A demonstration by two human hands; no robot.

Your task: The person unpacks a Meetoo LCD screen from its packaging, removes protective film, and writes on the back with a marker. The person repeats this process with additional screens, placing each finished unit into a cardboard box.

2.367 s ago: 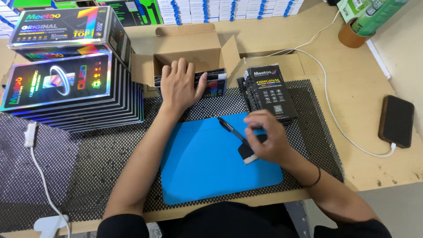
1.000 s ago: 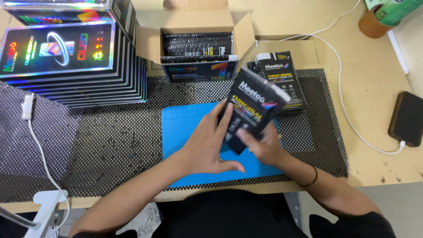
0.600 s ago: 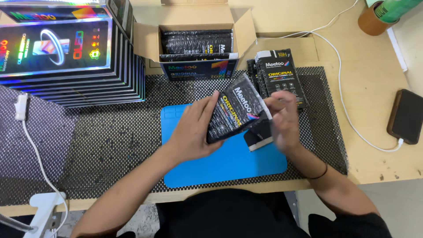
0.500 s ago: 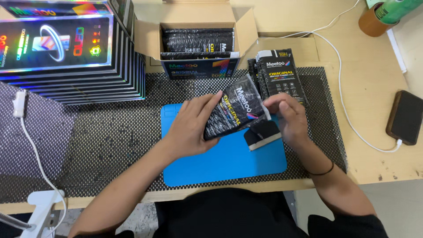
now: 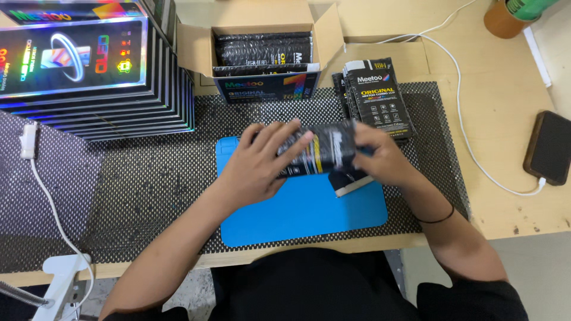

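Note:
Both my hands hold one black bubble-wrap pouch (image 5: 324, 151) with yellow and white print, lying sideways over the blue mat (image 5: 297, 208). My left hand (image 5: 259, 163) covers its left end with fingers spread across the top. My right hand (image 5: 380, 157) grips its right end. A small black and white pad (image 5: 348, 181) lies on the mat just under the pouch. A stack of similar black pouches (image 5: 377, 98) rests beyond my right hand.
An open cardboard box (image 5: 262, 50) with more pouches stands at the back. Several shiny holographic boxes (image 5: 89, 71) are stacked at the left. A phone (image 5: 547, 147) on a white cable lies at the right. A black mesh mat (image 5: 137, 190) covers the wooden table.
The pouch has turned from tilted upright to lying sideways and lower over the mat. My left hand shifted over its top; my right hand closed on its right end.

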